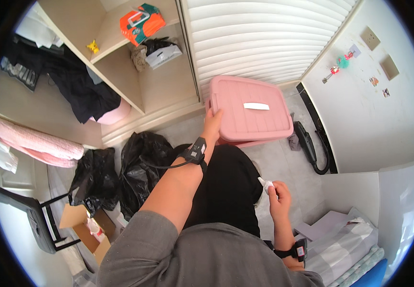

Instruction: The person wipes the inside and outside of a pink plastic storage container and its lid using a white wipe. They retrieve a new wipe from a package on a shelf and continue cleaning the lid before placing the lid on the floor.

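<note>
A pink plastic storage bin (209, 103) stands on the floor before me, against the white louvred door. Its ribbed pink lid (250, 123) lies on top, somewhat askew, with a white strip (256, 106) across the middle. My left hand (212, 123) grips the lid's left edge; the thumb rests near the rim and the other fingers are partly hidden. Lower down, beside my right knee, my right hand (279, 199) pinches a small crumpled white piece (267, 184), perhaps tissue or paper. It is held apart from the bin.
Black plastic bags (142, 161) and an open cardboard box (88, 229) sit to my left. An open wardrobe (121, 71) with clothes and bags rises behind them. A black handheld vacuum cleaner (305, 145) lies right of the bin. Plaid bedding (339, 247) is at lower right.
</note>
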